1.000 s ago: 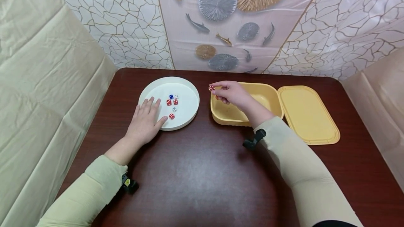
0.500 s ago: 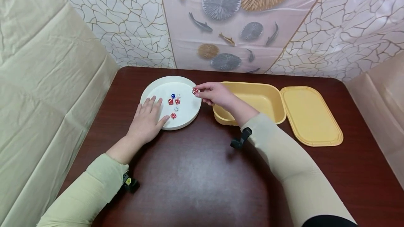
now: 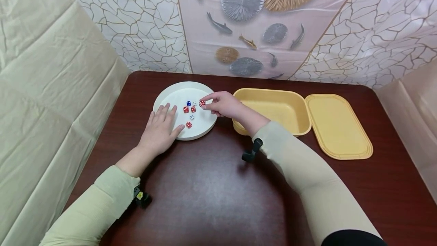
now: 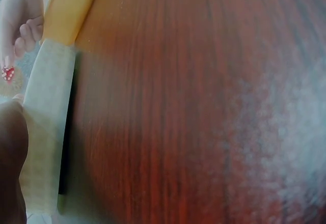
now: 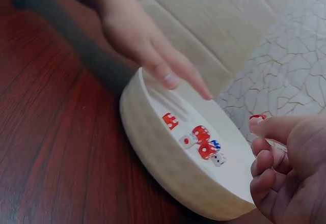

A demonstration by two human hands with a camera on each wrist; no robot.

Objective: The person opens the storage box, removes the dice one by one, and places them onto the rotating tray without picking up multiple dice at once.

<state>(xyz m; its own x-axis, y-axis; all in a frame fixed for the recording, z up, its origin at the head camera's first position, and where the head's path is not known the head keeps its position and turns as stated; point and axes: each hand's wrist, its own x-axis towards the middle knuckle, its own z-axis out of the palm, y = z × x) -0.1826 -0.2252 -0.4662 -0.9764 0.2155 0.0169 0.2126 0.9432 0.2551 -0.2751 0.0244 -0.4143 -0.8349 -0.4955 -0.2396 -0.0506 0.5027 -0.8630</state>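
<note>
A round white tray (image 3: 177, 132) stands at the left of the table, with several red, white and blue dice lying in its middle. My right hand (image 3: 223, 104) reaches over the tray's right side and pinches a red die (image 3: 202, 103) with white dots between thumb and fingertips. In the right wrist view, only the top edge of that red die (image 5: 258, 116) shows above the thumb. My left hand (image 3: 159, 131) rests on the tray's near-left rim, fingers straight and spread, the thumb close to a red die (image 3: 189, 125) in the tray.
Right of the tray is a yellow rectangular box (image 3: 300, 124), uncovered. Its yellow lid (image 3: 339, 126) lies flat beside it on the dark wooden table (image 3: 211, 193). Patterned cloth (image 3: 143, 22) hangs behind the table, and plain beige cloth (image 3: 37, 86) hangs at the left.
My right hand has carried the red die leftward from above the yellow box to over the white tray. My left hand stays on the rim.
</note>
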